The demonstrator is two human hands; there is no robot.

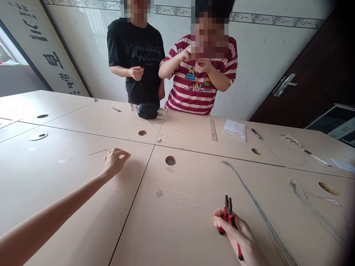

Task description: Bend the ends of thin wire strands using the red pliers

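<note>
Over the left part of the table, my left hand [115, 162] is stretched forward, its fingertips pressed together in a pinch. Whatever is between them, if anything, is too small to make out. A short thin chain [98, 152] lies on the table just left of that hand. At the lower right, my right hand [242, 236] grips a pair of pliers [228, 211] with red and black handles. The pliers' jaws point away from me and look slightly parted. To their right runs a bundle of thin silvery chains [256, 202].
Across the table [138, 214] stand two people, one in a black shirt [145, 55], one in a striped shirt [191, 98]. A black round object with a cable [147, 111], a ruler [213, 130], plastic bags [235, 130] and a second chain bundle [307, 203] lie about. Cable holes [170, 160] pierce the tabletop.
</note>
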